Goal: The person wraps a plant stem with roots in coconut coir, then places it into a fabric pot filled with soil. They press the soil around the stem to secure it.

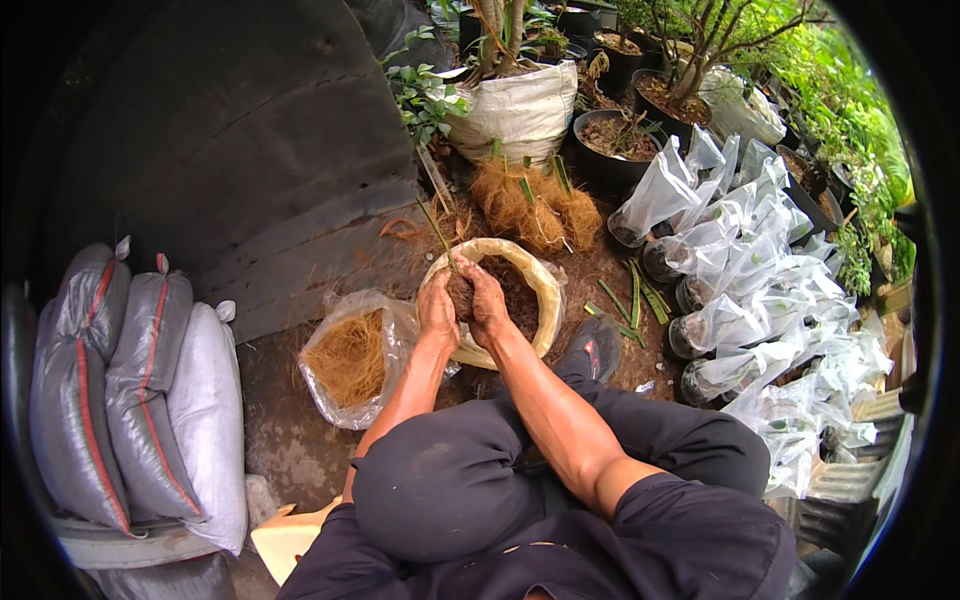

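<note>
Over a round container with a rolled, cream-coloured rim (550,300), my left hand (438,306) and my right hand (484,296) press from both sides on a ball of dark soil (460,296). A thin green leaf cutting (435,229) stands up out of the ball. Dark soil mix (517,289) lies inside the container. To its left, a clear plastic bag (397,337) holds loose brown coconut fibre (349,356). Just beyond the container, several fibre-wrapped balls (532,206) with green leaf pieces sit together on the ground.
Cut green leaf strips (637,296) lie right of the container, near my shoe (592,349). Rows of clear plastic bags (750,300) with dark bases stand at the right. Stuffed sacks (150,375) lie at the left. Potted plants (615,146) and a white sack planter (517,109) stand behind.
</note>
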A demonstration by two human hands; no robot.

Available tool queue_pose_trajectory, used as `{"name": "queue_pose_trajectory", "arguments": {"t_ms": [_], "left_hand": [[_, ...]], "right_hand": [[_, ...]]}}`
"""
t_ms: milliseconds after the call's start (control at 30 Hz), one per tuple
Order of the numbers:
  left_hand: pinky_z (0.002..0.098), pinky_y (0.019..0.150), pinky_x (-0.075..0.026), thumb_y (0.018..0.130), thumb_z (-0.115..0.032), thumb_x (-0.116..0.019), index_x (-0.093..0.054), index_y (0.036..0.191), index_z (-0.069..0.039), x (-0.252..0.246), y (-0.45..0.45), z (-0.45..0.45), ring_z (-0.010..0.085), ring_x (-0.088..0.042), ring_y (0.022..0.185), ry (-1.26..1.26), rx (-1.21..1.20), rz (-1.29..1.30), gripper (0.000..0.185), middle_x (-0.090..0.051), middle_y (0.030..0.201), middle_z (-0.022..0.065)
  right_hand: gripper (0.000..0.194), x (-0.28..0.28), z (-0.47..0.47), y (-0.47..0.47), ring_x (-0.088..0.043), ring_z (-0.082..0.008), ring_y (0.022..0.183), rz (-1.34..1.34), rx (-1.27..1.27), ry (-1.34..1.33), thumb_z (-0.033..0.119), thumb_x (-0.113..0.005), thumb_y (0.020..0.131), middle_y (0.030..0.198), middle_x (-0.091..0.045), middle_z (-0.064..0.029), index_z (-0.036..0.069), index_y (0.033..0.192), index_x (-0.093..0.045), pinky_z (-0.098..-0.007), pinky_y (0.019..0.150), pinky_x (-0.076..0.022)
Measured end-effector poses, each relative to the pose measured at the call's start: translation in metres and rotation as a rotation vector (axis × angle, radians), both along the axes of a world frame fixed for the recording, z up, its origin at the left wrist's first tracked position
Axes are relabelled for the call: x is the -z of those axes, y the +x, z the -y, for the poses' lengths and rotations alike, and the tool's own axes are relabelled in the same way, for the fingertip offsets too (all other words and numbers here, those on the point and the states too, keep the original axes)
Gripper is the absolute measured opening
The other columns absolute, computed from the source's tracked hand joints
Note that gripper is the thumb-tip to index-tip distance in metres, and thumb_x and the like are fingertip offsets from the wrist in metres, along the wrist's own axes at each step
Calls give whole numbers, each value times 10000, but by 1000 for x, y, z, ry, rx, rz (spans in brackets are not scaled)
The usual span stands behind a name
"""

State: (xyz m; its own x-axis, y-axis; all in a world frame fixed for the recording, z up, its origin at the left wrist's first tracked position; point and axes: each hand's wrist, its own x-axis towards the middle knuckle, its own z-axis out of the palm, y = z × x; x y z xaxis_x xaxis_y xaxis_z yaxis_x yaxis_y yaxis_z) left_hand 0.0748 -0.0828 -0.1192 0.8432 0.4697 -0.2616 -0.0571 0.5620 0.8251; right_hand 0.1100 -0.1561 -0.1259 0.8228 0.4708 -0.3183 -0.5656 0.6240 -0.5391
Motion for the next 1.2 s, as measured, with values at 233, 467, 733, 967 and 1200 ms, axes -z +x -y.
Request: {"name": "queue_pose_trajectory", "arguments": {"t_ms": [233,467,733,967,1200], "left_hand": [[342,932,-486,971,-240,-529,-605,1066,-32,-7,-3,3,178,-602,1016,78,29,4,241,-626,1077,82],[321,988,-416,966,-253,-571,-592,1135,-37,-10,3,5,160,-551,1114,159,-54,-119,276,-611,1149,79],[318,938,-409,993,-230,-538,-564,1203,3,7,4,8,177,-542,1068,297,27,-188,315,-596,1136,91],[323,912,-445,1020,-219,-466,-594,1176,-22,5,1,-4,164,-560,1040,207,1,-141,283,-618,1101,80],[304,895,-454,1009,-240,-518,-599,1190,-24,-1,5,-3,153,-570,1026,214,-31,-107,294,-619,1124,70]], "right_hand": [[350,6,-2,2,-595,-170,1003,15,-33,19,190,-591,928,1115,-637,-42,59,1252,-602,-304,924,-476],[345,14,-8,1,-582,-158,1079,4,32,-68,182,-563,946,1161,-635,-43,37,1258,-595,-293,988,-434],[366,22,-3,-5,-556,-195,1119,12,83,-54,213,-569,956,1201,-602,-75,26,1270,-575,-314,991,-421],[401,17,-13,-4,-536,-184,1141,141,18,-145,214,-607,945,1250,-577,-69,21,1295,-564,-296,1001,-408],[508,37,-12,-2,-493,-252,1259,551,59,-367,362,-388,1023,1373,-520,-152,15,1381,-483,-350,1083,-343]]}}
